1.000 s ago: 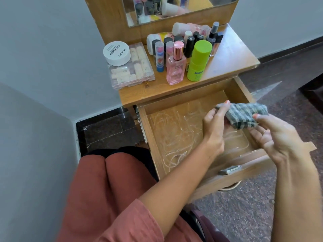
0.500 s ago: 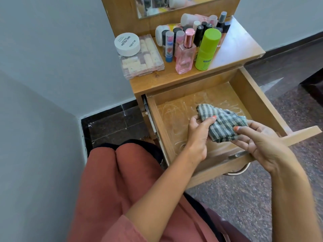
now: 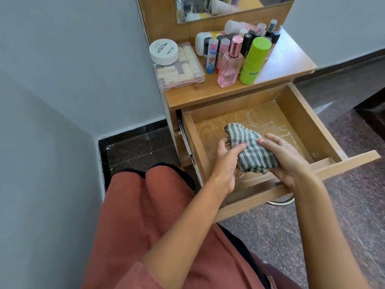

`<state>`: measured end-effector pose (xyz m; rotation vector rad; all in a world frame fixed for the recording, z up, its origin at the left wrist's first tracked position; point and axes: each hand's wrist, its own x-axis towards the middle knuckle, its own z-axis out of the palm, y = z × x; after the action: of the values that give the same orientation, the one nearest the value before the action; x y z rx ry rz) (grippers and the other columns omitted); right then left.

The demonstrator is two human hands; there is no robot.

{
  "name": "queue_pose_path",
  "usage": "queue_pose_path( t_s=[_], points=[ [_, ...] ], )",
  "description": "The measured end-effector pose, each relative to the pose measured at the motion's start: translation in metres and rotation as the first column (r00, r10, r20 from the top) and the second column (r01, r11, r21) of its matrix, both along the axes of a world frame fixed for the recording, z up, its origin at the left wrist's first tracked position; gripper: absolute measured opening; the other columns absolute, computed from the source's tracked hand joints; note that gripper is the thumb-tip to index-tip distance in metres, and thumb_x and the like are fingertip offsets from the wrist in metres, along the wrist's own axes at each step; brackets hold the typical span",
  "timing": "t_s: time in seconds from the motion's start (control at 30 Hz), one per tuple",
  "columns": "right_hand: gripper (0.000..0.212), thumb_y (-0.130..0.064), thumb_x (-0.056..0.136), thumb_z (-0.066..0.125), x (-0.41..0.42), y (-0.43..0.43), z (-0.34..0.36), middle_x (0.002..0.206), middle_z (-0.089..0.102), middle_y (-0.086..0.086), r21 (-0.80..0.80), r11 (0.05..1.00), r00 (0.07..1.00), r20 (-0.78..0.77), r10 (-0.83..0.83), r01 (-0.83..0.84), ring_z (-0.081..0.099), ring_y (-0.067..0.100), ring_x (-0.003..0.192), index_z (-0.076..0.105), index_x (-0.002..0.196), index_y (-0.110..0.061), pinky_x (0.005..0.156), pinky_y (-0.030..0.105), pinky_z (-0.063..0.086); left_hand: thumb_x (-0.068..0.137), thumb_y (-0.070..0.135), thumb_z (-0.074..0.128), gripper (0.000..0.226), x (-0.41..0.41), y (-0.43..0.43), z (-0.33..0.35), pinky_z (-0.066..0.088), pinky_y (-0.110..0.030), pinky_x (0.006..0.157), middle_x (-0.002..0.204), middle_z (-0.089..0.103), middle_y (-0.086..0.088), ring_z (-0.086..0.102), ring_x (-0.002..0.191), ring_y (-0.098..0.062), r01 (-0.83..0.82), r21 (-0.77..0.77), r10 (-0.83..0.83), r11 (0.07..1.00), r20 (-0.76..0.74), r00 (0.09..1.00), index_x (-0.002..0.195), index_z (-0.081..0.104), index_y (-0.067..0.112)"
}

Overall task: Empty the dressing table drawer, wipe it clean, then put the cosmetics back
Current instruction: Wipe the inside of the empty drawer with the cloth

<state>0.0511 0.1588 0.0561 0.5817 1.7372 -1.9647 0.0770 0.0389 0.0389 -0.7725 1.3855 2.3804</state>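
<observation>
The wooden drawer (image 3: 304, 119) of the dressing table is pulled out, with only a clear plastic liner on its bottom. A grey-and-white checked cloth (image 3: 253, 151) is bunched over the drawer's front half. My left hand (image 3: 227, 161) grips its left side, thumb on top. My right hand (image 3: 285, 157) holds its right side from beneath, fingers laid along it. The cosmetics stand on the table top (image 3: 285, 61): a pink perfume bottle (image 3: 230, 63), a green bottle (image 3: 253, 61), several small tubes and bottles behind them, a white round jar (image 3: 164, 51) on a clear compartment box (image 3: 179, 74).
A mirror (image 3: 229, 7) rises behind the table top. Grey walls close in on the left. My knees in red-brown fabric (image 3: 150, 205) sit left of the drawer. Speckled stone floor lies to the right, and a metal ring (image 3: 281, 202) shows beneath the drawer front.
Both hands brought the cloth from the drawer's right edge down into the drawer and toward its front, bunching it between them. The view shifted so the table sits further right.
</observation>
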Motion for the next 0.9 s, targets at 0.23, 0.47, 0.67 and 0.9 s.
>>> queue_pose_path(
  t_s=[0.23,0.47,0.67,0.9],
  points=[
    [0.037,0.003,0.088,0.051,-0.013,-0.012,-0.01,0.11,0.061,0.01,0.424,0.889,0.939,-0.202,0.277,-0.171,0.062,0.018,0.085,0.061,0.116,-0.018,0.06,0.019,0.056,0.093,0.009,0.048,0.056,-0.003,-0.009,-0.001,0.052,-0.034,0.079,0.118,0.05,0.0,0.058,0.103,-0.02,0.205,-0.273,-0.206,0.94,0.024,0.978,0.138,0.02,0.023],
    [0.039,0.0,0.085,0.056,-0.041,-0.021,-0.019,0.123,0.052,0.008,0.805,0.564,0.784,-0.224,0.579,-0.186,0.047,0.015,0.097,0.059,0.12,-0.017,0.077,0.024,0.04,0.092,-0.001,0.042,0.072,-0.019,-0.002,-0.002,0.047,-0.038,0.094,0.143,0.036,-0.009,0.048,0.116,-0.023,0.23,-0.327,-0.214,0.916,0.084,0.973,0.146,0.003,0.026],
    [0.042,0.002,0.084,0.059,-0.048,-0.023,-0.032,0.131,0.043,0.011,0.846,0.465,0.755,-0.123,0.644,-0.259,0.043,0.025,0.122,0.055,0.122,-0.015,0.096,0.027,0.035,0.089,-0.003,0.047,0.071,-0.025,-0.006,-0.011,0.048,-0.042,0.096,0.141,0.038,-0.009,0.048,0.12,-0.026,0.226,-0.351,-0.191,0.909,0.133,0.973,0.145,0.014,0.026],
    [0.044,0.004,0.084,0.057,-0.046,-0.026,-0.035,0.129,0.039,0.016,0.885,0.371,0.751,-0.038,0.66,-0.281,0.043,0.028,0.117,0.055,0.124,-0.013,0.094,0.024,0.036,0.09,0.019,0.053,0.063,-0.02,-0.013,-0.006,0.042,-0.041,0.102,0.142,0.037,-0.008,0.043,0.125,-0.025,0.193,-0.294,-0.147,0.936,0.171,0.974,0.143,0.019,0.017]
  ],
)
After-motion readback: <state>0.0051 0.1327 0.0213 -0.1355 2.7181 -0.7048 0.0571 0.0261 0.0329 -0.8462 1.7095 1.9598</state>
